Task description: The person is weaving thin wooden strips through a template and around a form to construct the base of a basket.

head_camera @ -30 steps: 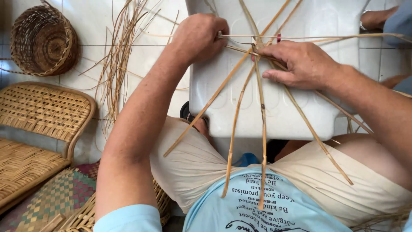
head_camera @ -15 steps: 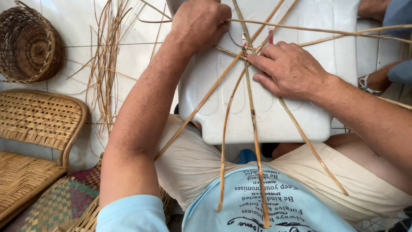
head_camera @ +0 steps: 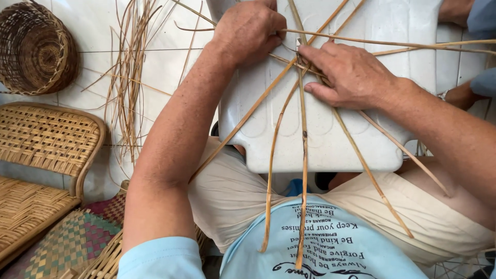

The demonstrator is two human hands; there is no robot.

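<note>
A person seated on a tiled floor [head_camera: 170, 62] works thin cane strips [head_camera: 302, 155] across a white plastic board [head_camera: 320, 139] resting on the lap. The strips cross near the far end of the board and fan out like spokes, several running down over the near edge onto the pale trousers and light-blue shirt.

The left hand [head_camera: 248, 31] is curled into a closed grip at the crossing, fingers pinching what looks like a finer strand, though the strand itself is hard to make out there. The right hand [head_camera: 351, 75] lies flat and open just beside it, fingers spread and pressing the crossed strips against the board rather than gripping them.

Judging from the layout, the work goes best if the flat hand keeps the crossing pinned firmly so the spokes hold their spacing, while the pinching hand draws its strand snug and low to the centre; slack there would likely let the strips slide out of their fan.

To the left lie a loose bundle of cane [head_camera: 126, 88], a round woven basket [head_camera: 36, 49] and a cane chair [head_camera: 46, 150]. Another person's arm [head_camera: 460, 93] shows at the far right.
</note>
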